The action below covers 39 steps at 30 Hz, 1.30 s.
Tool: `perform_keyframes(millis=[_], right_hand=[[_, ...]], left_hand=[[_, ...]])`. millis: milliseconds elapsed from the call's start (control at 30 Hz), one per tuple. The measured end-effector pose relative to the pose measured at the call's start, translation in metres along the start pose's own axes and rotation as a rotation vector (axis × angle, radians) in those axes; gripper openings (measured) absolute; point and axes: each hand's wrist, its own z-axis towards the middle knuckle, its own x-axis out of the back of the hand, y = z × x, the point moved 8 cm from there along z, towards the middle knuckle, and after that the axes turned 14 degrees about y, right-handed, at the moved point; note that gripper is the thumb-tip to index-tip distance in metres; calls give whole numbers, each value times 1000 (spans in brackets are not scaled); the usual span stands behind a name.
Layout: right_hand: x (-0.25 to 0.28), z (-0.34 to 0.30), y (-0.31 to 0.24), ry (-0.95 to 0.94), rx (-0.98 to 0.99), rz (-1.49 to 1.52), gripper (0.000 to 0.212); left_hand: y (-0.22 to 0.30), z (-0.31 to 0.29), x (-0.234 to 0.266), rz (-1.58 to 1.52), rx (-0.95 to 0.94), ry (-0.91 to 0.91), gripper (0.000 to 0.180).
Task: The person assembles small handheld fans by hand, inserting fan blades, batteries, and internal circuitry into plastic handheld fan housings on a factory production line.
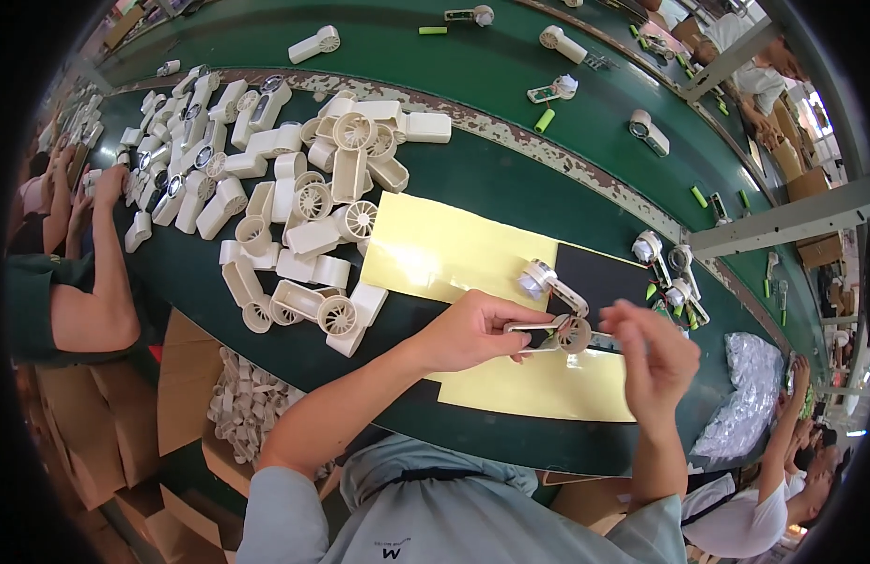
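My left hand (480, 333) is closed around the handle of a small white handheld-fan housing (574, 336), its round end facing right. Just above that round end is another white fan piece (568, 295) with a whitish, crumpled-looking round head; I cannot tell whether wires join the two. To the right of the housing, my right hand (657, 365) is raised with bent fingers. Motion smears its fingertips, so whether anything is between them stays unclear. Beneath both hands lie a yellow sheet (435, 246) and a black mat (599, 273).
Loose white fan shells (313, 235) are heaped on the left of the green table. Fan assemblies with green cells (674, 282) and a clear plastic bag (743, 395) lie right. Beyond a worn rail runs a green belt (407, 56) carrying parts. Cardboard boxes (186, 376) and co-workers flank me.
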Motion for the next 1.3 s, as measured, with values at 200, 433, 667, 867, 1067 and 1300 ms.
perform_keyframes(millis=[200, 433, 667, 867, 1067, 1300], right_hand=[[-23, -3, 52, -113, -241, 329, 38], [-76, -25, 60, -614, -584, 714, 52], [-65, -25, 58, -575, -261, 601, 58], [-1, 18, 31, -284, 42, 97, 33], [-24, 8, -24, -364, 335, -75, 32], [-35, 0, -16, -252, 271, -128, 28]], left_hand=[[17, -3, -1, -140, -48, -29, 36], [22, -14, -3, -166, -118, -44, 30], [33, -16, -1, -116, -168, -51, 32], [33, -11, -8, 136, -348, 78, 38], [19, -13, -12, 77, -68, 91, 39], [11, -8, -3, -64, -80, 186, 30]])
